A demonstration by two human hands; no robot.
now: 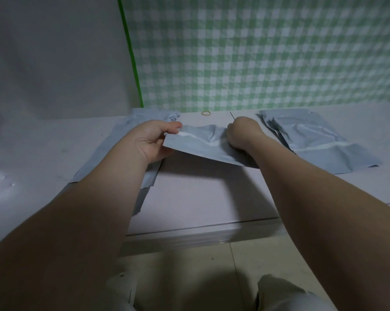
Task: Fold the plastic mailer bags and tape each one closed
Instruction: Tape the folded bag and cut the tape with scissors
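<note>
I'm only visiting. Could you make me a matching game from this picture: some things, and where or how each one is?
1. held mailer bag
2. rubber band
3. pile of bags
4. checked cloth

A. hangs behind the table
B. gripped by left hand and right hand, lifted
C. yellow, at the table's far edge
D. lies right of the right hand

Pairs: 1-B, 2-C, 3-D, 4-A

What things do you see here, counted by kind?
Grey mailer bag, held by left hand and right hand: 1
Heaps of grey bags, left heap and right heap: 2
Yellow rubber band: 1
Thin dark sliver, unclear: 1
Total: 5
</note>
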